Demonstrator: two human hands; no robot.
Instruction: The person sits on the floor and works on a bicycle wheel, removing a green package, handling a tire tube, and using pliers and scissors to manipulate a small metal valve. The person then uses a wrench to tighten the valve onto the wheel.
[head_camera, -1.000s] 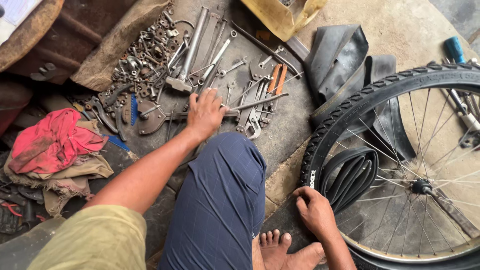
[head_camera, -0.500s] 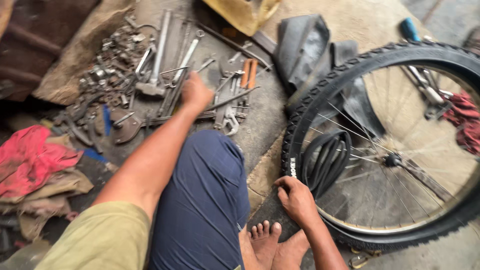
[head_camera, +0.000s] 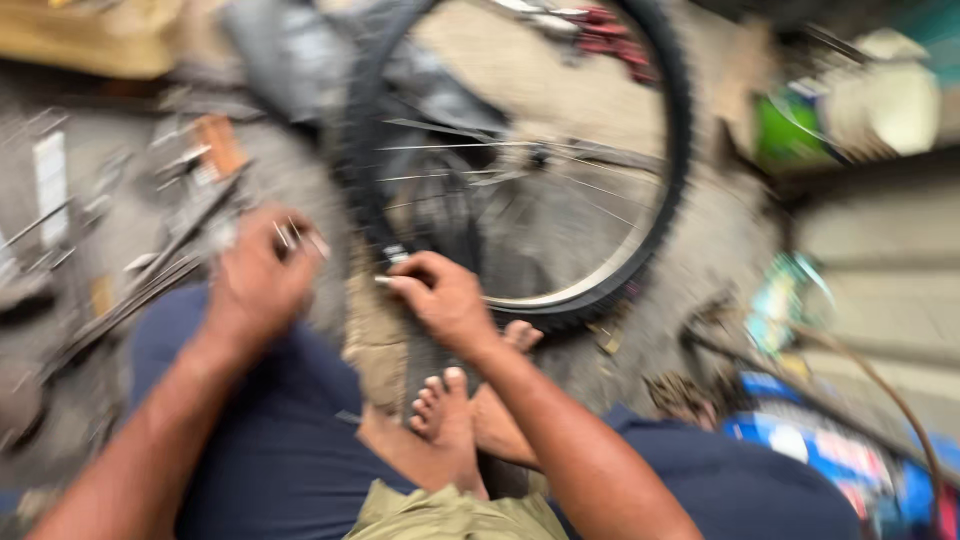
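Head view: my right hand pinches the bicycle wheel on concrete floor; left hand beside it grips a small tool, fingers curled.

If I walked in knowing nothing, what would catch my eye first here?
Most likely the big bicycle wheel lying flat at the top middle, its black tyre and thin spokes filling much of the blurred view. Next, the right hand at the tyre's near edge, pinching something small and pale, and the left hand closed around some small metal tool beside the scattered tools on the left. Bare feet show between the blue-clad knees.
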